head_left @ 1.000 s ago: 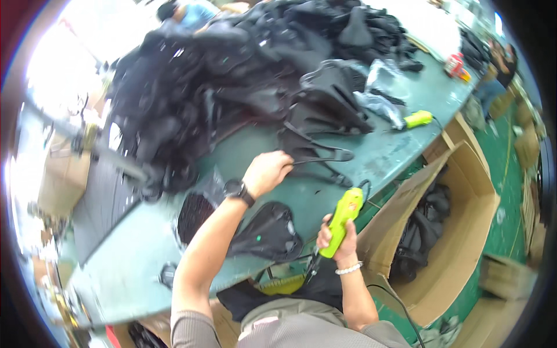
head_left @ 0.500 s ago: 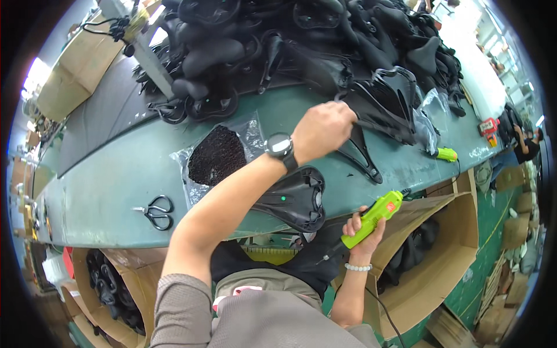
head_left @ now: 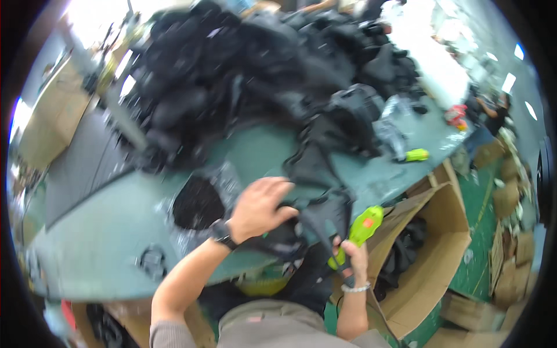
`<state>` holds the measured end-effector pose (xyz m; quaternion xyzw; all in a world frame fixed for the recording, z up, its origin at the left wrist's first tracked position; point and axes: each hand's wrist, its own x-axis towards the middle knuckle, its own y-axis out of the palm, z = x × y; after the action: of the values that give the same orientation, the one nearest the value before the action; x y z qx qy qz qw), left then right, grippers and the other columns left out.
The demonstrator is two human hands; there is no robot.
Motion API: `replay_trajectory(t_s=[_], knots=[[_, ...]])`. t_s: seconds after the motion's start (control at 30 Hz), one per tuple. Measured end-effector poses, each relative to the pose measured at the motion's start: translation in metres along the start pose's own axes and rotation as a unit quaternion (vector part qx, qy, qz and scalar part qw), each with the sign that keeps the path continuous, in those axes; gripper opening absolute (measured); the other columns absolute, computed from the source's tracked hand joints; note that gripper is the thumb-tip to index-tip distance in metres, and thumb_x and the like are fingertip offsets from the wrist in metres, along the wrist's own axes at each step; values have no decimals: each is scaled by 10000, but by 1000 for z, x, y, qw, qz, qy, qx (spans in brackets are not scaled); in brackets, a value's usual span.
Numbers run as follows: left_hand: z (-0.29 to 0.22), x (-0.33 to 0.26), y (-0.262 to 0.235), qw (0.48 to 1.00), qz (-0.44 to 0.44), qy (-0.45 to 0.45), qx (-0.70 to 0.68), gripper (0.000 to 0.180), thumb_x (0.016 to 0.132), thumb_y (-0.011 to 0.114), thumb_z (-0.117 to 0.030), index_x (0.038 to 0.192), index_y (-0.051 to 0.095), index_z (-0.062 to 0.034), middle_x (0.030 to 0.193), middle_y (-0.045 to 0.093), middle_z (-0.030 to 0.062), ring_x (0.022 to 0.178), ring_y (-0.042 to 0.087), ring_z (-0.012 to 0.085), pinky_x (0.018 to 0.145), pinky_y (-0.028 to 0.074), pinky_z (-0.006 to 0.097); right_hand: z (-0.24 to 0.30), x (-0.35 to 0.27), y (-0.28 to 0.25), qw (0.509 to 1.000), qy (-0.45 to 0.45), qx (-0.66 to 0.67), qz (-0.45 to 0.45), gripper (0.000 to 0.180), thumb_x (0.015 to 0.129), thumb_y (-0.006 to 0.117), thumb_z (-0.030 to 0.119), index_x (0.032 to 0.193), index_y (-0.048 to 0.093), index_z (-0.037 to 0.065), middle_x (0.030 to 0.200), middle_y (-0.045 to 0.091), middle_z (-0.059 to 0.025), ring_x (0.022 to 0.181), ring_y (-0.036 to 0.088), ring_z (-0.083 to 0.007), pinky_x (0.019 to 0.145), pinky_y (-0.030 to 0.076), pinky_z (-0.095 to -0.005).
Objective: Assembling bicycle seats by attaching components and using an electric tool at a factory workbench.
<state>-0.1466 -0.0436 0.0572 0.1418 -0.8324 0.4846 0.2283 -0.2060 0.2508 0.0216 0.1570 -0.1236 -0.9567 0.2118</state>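
My right hand (head_left: 355, 260) is closed around a lime-green electric screwdriver (head_left: 366, 225). A black, narrow bicycle saddle shell (head_left: 329, 216) reaches down to that hand, its narrow end across the fingers; blur hides whether they also grip it. Over the table my left hand (head_left: 261, 210) is open, thumb apart from the fingers, with nothing visible in it. Just below it lies another black saddle base (head_left: 284, 240), partly covered by the hand. Beside my left wrist, a clear plastic bag (head_left: 223, 180) holds small dark pieces (head_left: 198, 203).
A big heap of black saddles (head_left: 232, 69) covers the far side of the green table (head_left: 110, 214). Black-handled scissors (head_left: 153, 261) lie at left. Another lime-green tool (head_left: 416, 155) rests at right. An open cardboard box (head_left: 432, 272) with black saddles stands right of me. Someone (head_left: 496, 119) is in the right background.
My left hand has come back toward me and opened. A black saddle shell now lies against my right hand, which still holds the screwdriver. The whole view has shifted and blurred.
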Motion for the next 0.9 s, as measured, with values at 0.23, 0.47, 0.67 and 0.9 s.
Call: replay_trajectory(t_s=[0.23,0.47,0.67,0.9], knots=[[52,30,46,955,140,-224,134,545,759,724,-389,1162,619,-37,1069,648,205,939,665,390,813,557,480,0,0,-5,998,22,48,41,279,798,708,211,947,637,-13,796,652,-85,675,628,-175,612,511,-289],[110,66,41,941,68,-264,198,509,782,672,-315,1173,599,3,1070,642,239,935,668,410,818,555,492,1,-6,-10,992,14,114,46,233,810,699,99,994,619,-20,879,688,-95,707,661,-177,626,541,-290],[92,47,28,952,-29,-203,227,583,836,695,-366,1257,542,7,1248,564,230,1139,551,362,915,493,457,-5,-21,-11,989,-15,150,2,236,805,711,101,988,641,-31,876,688,-89,719,661,-174,658,542,-294],[-85,-65,14,789,111,-402,-451,388,991,595,-152,1302,497,58,1151,675,135,1063,628,193,942,490,312,1,-28,44,979,-84,181,-49,205,812,687,-25,1011,639,-25,890,681,-84,744,666,-165,695,549,-289]])
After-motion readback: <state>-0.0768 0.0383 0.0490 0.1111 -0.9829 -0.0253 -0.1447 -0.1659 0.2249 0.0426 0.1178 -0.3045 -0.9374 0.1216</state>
